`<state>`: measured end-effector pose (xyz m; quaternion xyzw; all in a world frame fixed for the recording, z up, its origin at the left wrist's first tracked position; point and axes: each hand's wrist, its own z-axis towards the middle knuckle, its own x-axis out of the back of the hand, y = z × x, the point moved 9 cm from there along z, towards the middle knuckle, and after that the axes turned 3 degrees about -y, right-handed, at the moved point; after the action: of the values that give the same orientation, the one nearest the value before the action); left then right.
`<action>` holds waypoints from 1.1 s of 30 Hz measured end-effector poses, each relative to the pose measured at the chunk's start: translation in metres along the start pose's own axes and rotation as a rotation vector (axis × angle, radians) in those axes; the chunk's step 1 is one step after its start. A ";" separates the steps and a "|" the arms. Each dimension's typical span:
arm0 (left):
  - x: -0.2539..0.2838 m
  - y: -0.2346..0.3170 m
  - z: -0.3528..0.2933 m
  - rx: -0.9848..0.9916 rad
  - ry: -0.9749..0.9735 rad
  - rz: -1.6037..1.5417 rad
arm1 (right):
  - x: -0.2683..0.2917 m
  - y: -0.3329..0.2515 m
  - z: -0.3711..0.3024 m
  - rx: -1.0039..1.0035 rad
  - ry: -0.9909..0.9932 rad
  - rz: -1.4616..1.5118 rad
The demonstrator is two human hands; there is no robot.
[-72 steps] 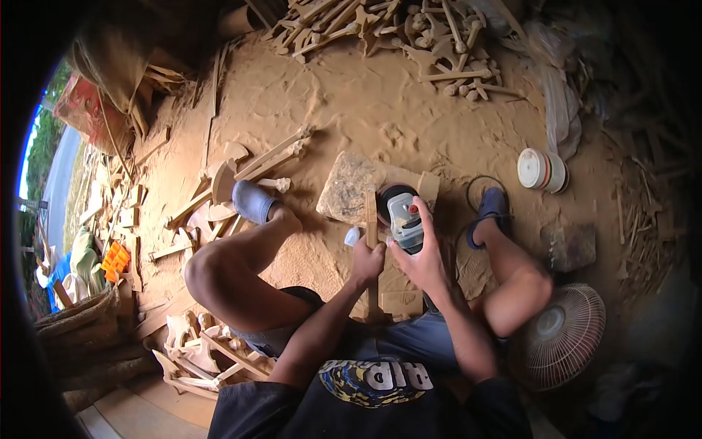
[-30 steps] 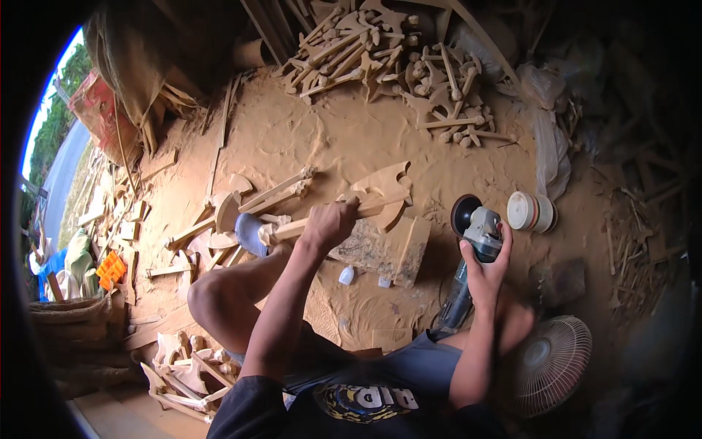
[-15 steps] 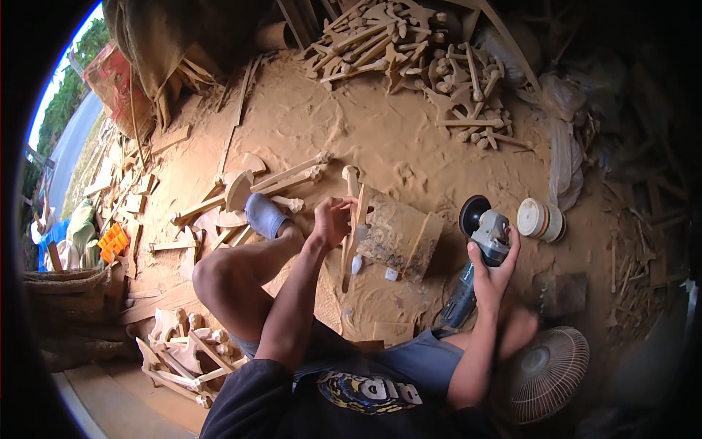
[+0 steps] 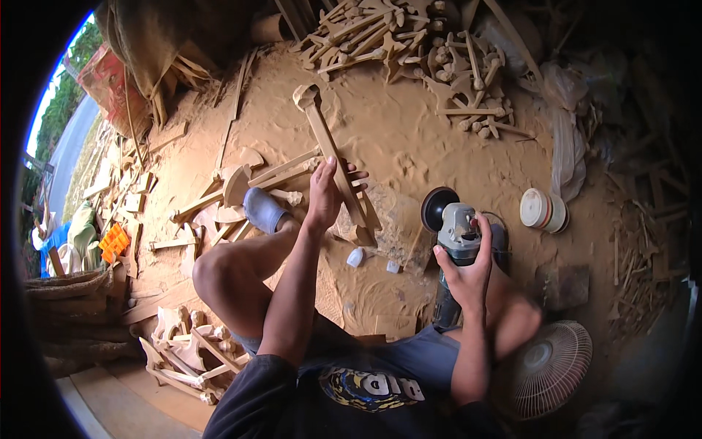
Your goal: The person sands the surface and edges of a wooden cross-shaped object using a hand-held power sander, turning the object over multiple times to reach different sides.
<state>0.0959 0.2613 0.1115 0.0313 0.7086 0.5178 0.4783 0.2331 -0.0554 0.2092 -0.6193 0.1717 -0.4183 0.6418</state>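
From where I stand, the wooden leg (image 4: 319, 128) has just swung up: half a second ago it was lower, close by the mottled block (image 4: 398, 208), and now it slants across the middle of the frame, knobbed end pointing upper left. The left hand (image 4: 327, 196) has its grip clamped on the shaft, fingertips poking out past the right edge. Meanwhile the angle grinder (image 4: 461, 223) has come leftward, away from the plastic bucket (image 4: 542, 211) at centre right, its black disc (image 4: 436, 208) now nearer the block. The right hand (image 4: 470, 282) has thumb and fingers wrapped round the tool's head. A couple of seconds ago disc and wood were together; now there's a clear gap, so I'd call this a pause in the grinding while the piece gets turned.

Some of it I can't make out. A narrow strip runs beside the leg's lower end, and whether it's joined on or separate I can't tell. The left palm is hard to see behind the wood, the grinder's lower body disappears toward the lap, and nothing shows for certain whether the disc is spinning. The far right sinks into shadow
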 end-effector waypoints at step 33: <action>0.047 -0.011 0.020 -0.185 0.384 0.289 | -0.108 0.004 -0.008 0.046 -0.380 -0.307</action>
<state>0.0898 0.2961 0.0726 -0.0107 0.7242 0.6398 0.2568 0.1645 0.0197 0.1718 -0.6910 -0.0580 -0.3907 0.6054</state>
